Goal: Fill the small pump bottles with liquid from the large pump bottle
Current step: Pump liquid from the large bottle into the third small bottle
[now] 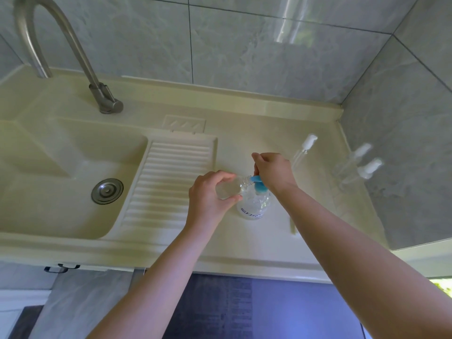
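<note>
Our left hand [210, 192] curled its fingers round a small bottle [228, 190], tilting its mouth under the spout; our right hand [272, 173] pressed the large pump bottle [254, 204], standing on the desk [244, 241].

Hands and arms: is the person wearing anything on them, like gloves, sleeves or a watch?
Nothing shows. The left hand and right hand are bare, with no gloves or rings visible. Both forearms are uncovered up to the frame's edge: no sleeves, watch or bracelet in view.
</note>
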Demonstrator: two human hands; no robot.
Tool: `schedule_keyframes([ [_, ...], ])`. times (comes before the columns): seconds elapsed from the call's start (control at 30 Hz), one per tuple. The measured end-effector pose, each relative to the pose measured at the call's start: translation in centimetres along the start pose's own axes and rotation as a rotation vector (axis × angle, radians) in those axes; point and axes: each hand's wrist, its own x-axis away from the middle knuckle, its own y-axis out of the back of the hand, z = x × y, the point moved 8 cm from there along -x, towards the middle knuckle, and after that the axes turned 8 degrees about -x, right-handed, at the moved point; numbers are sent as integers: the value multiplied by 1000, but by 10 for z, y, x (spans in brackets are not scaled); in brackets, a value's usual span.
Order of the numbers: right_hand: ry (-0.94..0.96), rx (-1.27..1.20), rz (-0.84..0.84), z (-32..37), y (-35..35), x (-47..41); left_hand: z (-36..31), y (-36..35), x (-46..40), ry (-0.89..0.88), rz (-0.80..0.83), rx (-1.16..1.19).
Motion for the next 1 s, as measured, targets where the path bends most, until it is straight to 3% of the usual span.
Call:
schedule_keyframes([
  [0.37,-29,-5,56,0,1,0,0,-2,-1,1,-2,3],
  [0.7,57,22,-33,4,-3,4,3,0,-1,2,5,8],
  [0.87,-25,-20,45,-2,0,0,0,1,-2,-8,17,2],
  [1.0,24,4,46,2,1,2,-2,2,-2,-12,14,4],
])
